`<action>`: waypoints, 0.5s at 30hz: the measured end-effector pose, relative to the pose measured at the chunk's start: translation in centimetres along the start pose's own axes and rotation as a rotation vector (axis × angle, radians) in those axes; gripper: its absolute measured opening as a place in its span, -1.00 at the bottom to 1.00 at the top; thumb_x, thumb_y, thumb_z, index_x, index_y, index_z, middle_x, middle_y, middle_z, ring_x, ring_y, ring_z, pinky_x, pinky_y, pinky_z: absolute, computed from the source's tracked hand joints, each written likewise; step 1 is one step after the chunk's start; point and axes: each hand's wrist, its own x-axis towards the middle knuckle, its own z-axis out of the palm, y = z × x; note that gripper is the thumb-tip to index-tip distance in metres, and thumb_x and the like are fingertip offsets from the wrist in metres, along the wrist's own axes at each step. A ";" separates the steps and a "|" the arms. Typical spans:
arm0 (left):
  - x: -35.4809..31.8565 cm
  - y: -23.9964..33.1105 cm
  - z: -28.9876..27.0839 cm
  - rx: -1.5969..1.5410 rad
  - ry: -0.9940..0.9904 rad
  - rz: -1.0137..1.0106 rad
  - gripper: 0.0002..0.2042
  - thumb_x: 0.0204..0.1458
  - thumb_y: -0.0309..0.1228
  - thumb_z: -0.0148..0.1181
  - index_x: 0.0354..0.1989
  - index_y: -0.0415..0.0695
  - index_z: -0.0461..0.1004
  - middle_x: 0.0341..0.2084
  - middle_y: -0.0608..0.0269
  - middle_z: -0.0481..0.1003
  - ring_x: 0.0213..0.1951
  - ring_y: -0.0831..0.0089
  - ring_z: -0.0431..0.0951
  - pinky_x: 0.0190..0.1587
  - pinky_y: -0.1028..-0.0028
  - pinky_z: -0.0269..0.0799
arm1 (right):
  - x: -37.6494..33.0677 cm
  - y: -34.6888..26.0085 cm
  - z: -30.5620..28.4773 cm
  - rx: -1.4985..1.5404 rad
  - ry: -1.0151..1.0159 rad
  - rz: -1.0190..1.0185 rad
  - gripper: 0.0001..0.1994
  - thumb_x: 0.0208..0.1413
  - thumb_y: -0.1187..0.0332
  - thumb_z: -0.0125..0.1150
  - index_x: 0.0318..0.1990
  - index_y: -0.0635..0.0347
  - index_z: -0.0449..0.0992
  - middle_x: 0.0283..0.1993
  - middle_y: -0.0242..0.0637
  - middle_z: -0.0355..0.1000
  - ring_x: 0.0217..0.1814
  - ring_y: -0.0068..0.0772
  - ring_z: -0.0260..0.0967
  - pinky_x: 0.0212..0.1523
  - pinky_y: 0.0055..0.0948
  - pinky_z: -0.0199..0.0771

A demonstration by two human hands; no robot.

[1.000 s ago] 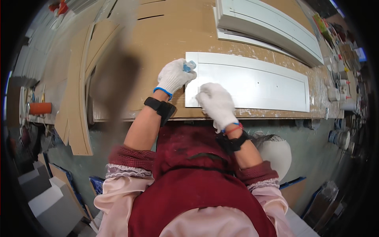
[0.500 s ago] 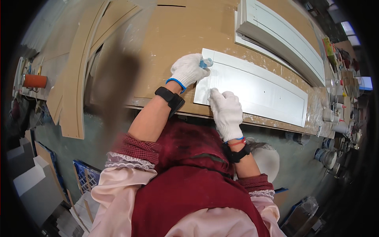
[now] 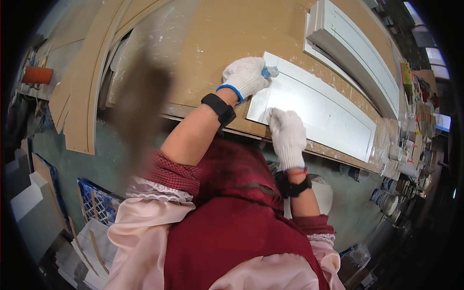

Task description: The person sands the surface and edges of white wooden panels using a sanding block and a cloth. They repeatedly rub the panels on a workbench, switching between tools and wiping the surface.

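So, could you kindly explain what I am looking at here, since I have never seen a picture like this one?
This is one picture from a wide fisheye camera worn on a person's head, looking down at their own arms, so straight edges curve near the rim. There is no machine: the person works with two hands in white gloves. The left hand holds a small bluish object against the corner of a long white panel; what the object is I cannot tell. The right hand presses flat on the panel's near edge. The panel lies on a brown workbench speckled with white. A second white panel lies farther back, and small containers crowd the bench's right end.
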 end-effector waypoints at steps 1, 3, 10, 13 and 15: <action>0.0 0.1 0.1 -0.006 0.014 -0.005 -0.61 -0.12 -0.07 0.23 -0.17 -0.05 0.52 -0.23 0.13 0.57 -0.12 0.16 0.56 -0.13 0.22 0.48 | -0.5 -0.1 -0.3 0.024 -0.046 0.006 -0.87 0.09 0.21 0.17 -0.23 -0.09 0.54 -0.30 -0.16 0.43 -0.23 -0.02 0.43 -0.26 -0.07 0.45; 0.2 0.0 -0.2 -0.029 0.006 -0.013 -0.61 -0.12 -0.08 0.23 -0.17 -0.04 0.52 -0.23 0.13 0.57 -0.11 0.16 0.56 -0.12 0.21 0.48 | 0.7 -0.3 -0.7 -0.021 -0.072 0.005 -0.87 0.10 0.20 0.16 -0.24 -0.09 0.55 -0.30 -0.15 0.43 -0.22 -0.01 0.43 -0.26 -0.06 0.45; 0.1 0.0 -0.1 0.008 -0.006 -0.035 -0.61 -0.13 -0.08 0.24 -0.18 -0.03 0.52 -0.22 0.14 0.57 -0.13 0.17 0.57 -0.14 0.22 0.49 | 3.1 1.1 -0.5 0.644 0.133 0.328 -0.79 0.23 0.22 0.08 -0.23 0.16 0.51 -0.32 -0.14 0.45 -0.37 -0.19 0.49 -0.45 -0.26 0.52; 0.2 -0.2 0.1 -0.022 0.048 -0.010 -0.61 -0.15 -0.07 0.24 -0.19 -0.04 0.52 -0.26 0.12 0.58 -0.16 0.18 0.58 -0.16 0.23 0.49 | 3.1 4.2 -1.9 1.224 0.290 0.498 -0.74 0.25 0.21 0.10 -0.11 0.24 0.39 -0.39 -0.13 0.45 -0.47 -0.30 0.49 -0.57 -0.41 0.55; 0.2 -0.2 0.3 -0.021 0.061 -0.004 -0.61 -0.16 -0.07 0.23 -0.21 -0.05 0.53 -0.29 0.11 0.58 -0.18 0.17 0.58 -0.17 0.24 0.49 | 2.8 4.1 -2.7 1.444 0.367 0.425 -0.69 0.24 0.22 0.13 -0.04 0.27 0.31 -0.42 -0.14 0.44 -0.54 -0.34 0.46 -0.62 -0.47 0.54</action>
